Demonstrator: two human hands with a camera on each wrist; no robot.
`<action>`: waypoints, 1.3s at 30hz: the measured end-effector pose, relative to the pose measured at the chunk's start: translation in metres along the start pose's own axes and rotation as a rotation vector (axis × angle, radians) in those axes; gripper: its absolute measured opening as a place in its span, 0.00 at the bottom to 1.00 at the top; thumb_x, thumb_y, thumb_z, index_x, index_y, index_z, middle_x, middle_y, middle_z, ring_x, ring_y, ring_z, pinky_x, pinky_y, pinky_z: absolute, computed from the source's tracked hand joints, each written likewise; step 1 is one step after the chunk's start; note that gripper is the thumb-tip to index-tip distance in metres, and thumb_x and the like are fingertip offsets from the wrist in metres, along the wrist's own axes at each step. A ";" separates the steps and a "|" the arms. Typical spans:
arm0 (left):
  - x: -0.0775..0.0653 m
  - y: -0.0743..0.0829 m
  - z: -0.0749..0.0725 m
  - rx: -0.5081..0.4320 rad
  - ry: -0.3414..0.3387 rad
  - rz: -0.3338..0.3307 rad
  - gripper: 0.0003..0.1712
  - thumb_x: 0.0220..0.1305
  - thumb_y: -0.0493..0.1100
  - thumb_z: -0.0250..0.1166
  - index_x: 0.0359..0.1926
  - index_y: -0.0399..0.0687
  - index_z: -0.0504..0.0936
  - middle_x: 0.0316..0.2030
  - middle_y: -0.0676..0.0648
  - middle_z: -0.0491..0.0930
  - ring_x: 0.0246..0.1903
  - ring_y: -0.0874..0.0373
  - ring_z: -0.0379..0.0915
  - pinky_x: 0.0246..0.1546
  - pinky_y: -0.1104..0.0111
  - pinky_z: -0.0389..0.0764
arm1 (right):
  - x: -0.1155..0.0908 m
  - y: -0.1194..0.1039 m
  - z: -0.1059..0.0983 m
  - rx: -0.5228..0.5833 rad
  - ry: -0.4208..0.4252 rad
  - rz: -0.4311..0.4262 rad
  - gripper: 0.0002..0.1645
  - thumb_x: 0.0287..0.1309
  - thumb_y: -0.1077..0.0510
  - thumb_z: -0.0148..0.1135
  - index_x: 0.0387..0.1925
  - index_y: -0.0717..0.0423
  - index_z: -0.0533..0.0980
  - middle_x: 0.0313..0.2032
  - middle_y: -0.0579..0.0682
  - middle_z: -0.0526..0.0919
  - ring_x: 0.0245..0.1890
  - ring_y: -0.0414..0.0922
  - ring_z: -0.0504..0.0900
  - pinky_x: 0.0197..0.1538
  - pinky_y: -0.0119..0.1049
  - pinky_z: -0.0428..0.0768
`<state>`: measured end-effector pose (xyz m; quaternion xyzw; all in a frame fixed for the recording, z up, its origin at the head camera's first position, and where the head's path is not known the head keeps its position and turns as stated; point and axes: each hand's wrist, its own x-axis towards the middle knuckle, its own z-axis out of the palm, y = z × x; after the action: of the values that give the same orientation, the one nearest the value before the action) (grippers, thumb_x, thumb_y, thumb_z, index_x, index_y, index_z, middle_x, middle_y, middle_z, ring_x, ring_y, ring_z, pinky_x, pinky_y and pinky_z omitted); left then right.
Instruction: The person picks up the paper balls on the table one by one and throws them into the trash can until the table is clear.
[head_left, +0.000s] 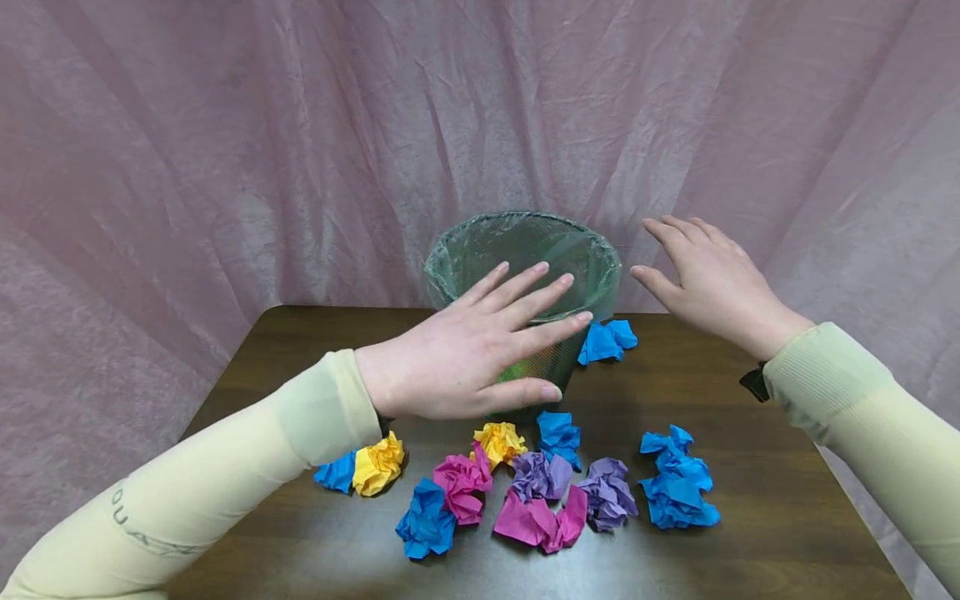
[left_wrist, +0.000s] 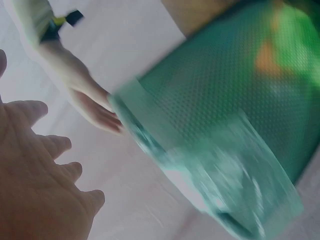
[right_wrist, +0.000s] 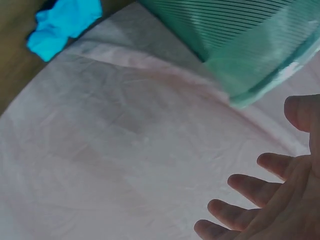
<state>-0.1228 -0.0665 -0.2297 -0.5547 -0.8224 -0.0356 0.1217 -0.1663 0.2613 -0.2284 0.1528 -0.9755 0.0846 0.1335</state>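
A dark mesh wastebasket (head_left: pixel 602 275) with a translucent green liner stands at the back of the table. My left hand (head_left: pixel 468 358) is spread flat in front of it, fingers straight and holding nothing, covering much of its front in the head view. To the right of the rim, my right hand (head_left: pixel 712 279) is held in the air, fingers extended, thumb apart, nothing in it. The left wrist view shows blurred green and orange colours (left_wrist: pixel 267 60) through the mesh. A crumpled blue paper ball (head_left: pixel 606 342) lies beside the basket's right side.
Several crumpled paper balls lie across the front of the wooden table (head_left: pixel 757 533): pink (head_left: pixel 543 521), purple (head_left: pixel 606 493), yellow (head_left: pixel 498 443) and blue (head_left: pixel 426 518). Blue paper (head_left: pixel 678 498) lies at the right, a yellow ball (head_left: pixel 377 465) at the left. A pink curtain (head_left: pixel 360 150) hangs behind.
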 end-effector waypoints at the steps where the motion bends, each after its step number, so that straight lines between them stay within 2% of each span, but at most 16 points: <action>1: 0.001 0.005 0.001 0.003 0.001 0.022 0.42 0.76 0.71 0.42 0.83 0.62 0.48 0.82 0.50 0.35 0.79 0.54 0.19 0.76 0.49 0.30 | -0.001 0.003 0.002 -0.001 -0.002 0.006 0.44 0.75 0.38 0.52 0.79 0.58 0.56 0.75 0.67 0.60 0.74 0.70 0.55 0.70 0.71 0.52; 6: 0.004 0.029 0.013 0.009 -0.028 0.110 0.43 0.76 0.71 0.44 0.83 0.60 0.48 0.81 0.49 0.31 0.78 0.53 0.16 0.76 0.49 0.30 | -0.005 0.018 0.014 -0.005 -0.025 0.036 0.44 0.75 0.38 0.52 0.78 0.61 0.57 0.73 0.69 0.61 0.72 0.72 0.56 0.69 0.71 0.54; 10: 0.008 0.042 0.031 -0.005 -0.077 0.142 0.43 0.76 0.72 0.43 0.82 0.60 0.49 0.81 0.48 0.31 0.78 0.55 0.14 0.76 0.50 0.29 | -0.007 0.030 0.028 -0.001 -0.055 0.068 0.45 0.75 0.37 0.52 0.78 0.62 0.57 0.73 0.69 0.61 0.72 0.73 0.55 0.68 0.73 0.53; 13: 0.011 0.049 0.048 -0.018 -0.109 0.154 0.43 0.76 0.72 0.42 0.83 0.61 0.49 0.82 0.47 0.34 0.77 0.56 0.13 0.76 0.51 0.29 | -0.008 0.037 0.040 0.006 -0.081 0.085 0.45 0.75 0.36 0.51 0.78 0.61 0.57 0.73 0.69 0.60 0.72 0.74 0.53 0.69 0.73 0.51; 19: 0.010 0.054 0.078 0.010 -0.153 0.182 0.43 0.75 0.73 0.41 0.82 0.62 0.51 0.82 0.47 0.39 0.79 0.53 0.19 0.77 0.50 0.32 | -0.009 0.045 0.060 0.021 -0.135 0.116 0.46 0.74 0.36 0.52 0.78 0.61 0.56 0.74 0.69 0.59 0.72 0.74 0.52 0.69 0.73 0.49; 23: 0.008 0.055 0.093 -0.004 -0.203 0.174 0.42 0.75 0.73 0.39 0.82 0.63 0.51 0.82 0.48 0.38 0.79 0.54 0.19 0.77 0.50 0.32 | -0.010 0.048 0.072 0.017 -0.162 0.125 0.46 0.74 0.36 0.53 0.78 0.62 0.56 0.74 0.69 0.60 0.72 0.74 0.52 0.69 0.73 0.50; 30: 0.004 0.055 0.112 -0.029 -0.234 0.153 0.42 0.75 0.73 0.38 0.82 0.65 0.51 0.82 0.48 0.39 0.79 0.53 0.22 0.77 0.50 0.34 | -0.011 0.050 0.093 0.005 -0.185 0.115 0.45 0.73 0.39 0.56 0.78 0.62 0.56 0.74 0.68 0.60 0.72 0.73 0.53 0.70 0.72 0.50; 39: -0.002 0.051 0.134 -0.099 -0.266 0.094 0.43 0.74 0.75 0.36 0.82 0.66 0.48 0.82 0.51 0.35 0.79 0.55 0.19 0.77 0.50 0.34 | -0.013 0.050 0.120 -0.018 -0.225 0.120 0.45 0.73 0.41 0.57 0.78 0.63 0.57 0.73 0.70 0.61 0.72 0.74 0.54 0.70 0.72 0.52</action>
<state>-0.0968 -0.0229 -0.3638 -0.5976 -0.8016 0.0035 -0.0145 -0.1985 0.2876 -0.3523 0.1013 -0.9925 0.0658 0.0193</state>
